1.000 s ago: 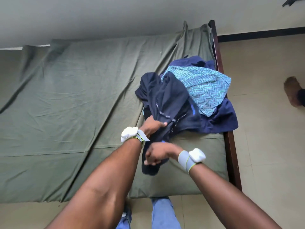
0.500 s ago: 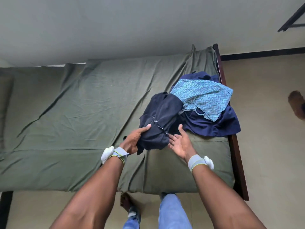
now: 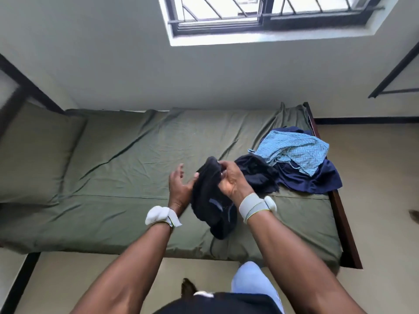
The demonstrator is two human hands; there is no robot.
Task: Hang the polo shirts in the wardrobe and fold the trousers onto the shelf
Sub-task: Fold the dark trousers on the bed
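Dark garment [image 3: 212,196] bunched, lifted over the bed [image 3: 113,177] between my hands | right hand [image 3: 229,177] pinches its top edge, fingers curled | left hand [image 3: 181,186] just beside it, fingers spread loose, thumb touching cloth

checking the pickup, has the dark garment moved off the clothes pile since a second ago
Yes. The dark garment is lifted in the right hand, left of the clothes pile it lay against, above the bed sheet.

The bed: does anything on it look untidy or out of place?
Yes. Unfolded clothes lie heaped at the bed's right end, the navy one hanging over the frame edge. The sheet is creased. The right hand grips a bunched dark garment.
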